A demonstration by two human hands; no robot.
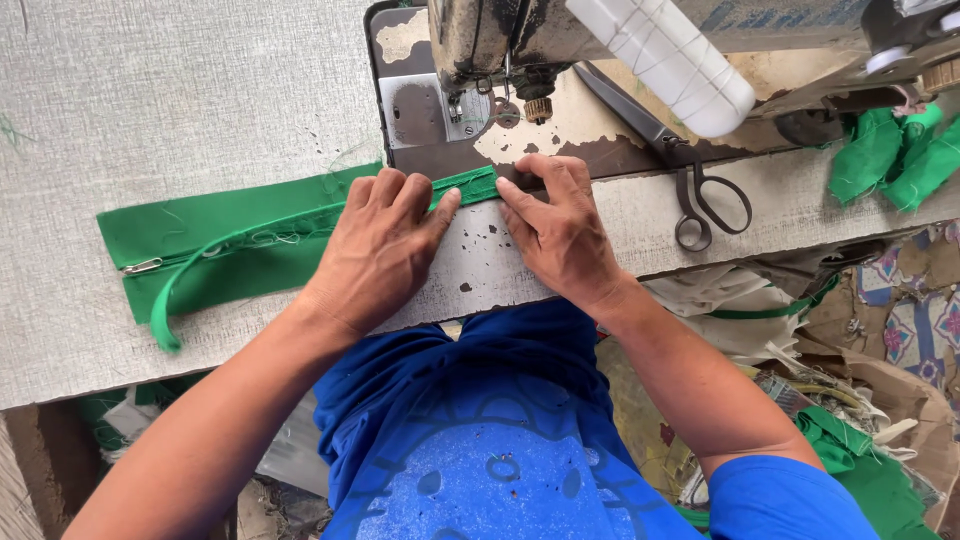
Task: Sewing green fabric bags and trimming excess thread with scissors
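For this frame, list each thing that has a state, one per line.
Left hand: flat, pressing the green fabric strip.
Right hand: flat, fingertips on the strip's end.
Green fabric strip: lying flat on the table, zipper sewn in.
Zipper pull: at the far left end.
Scissors: closed, lying on the table.

green fabric [215, 250]: middle stretch covered by left hand [375, 250]; end nearest the machine tucked under right hand [560, 235].
zipper [235, 245]: teeth too fine to make out; run lost beneath the left hand.
sewing machine [640, 40]: cut off by top edge; needle area dark, needle itself too small to tell.
scissors [680, 170]: blade tips hidden under white cylinder [665, 60].
green scraps [895, 155]: cut off by right edge.
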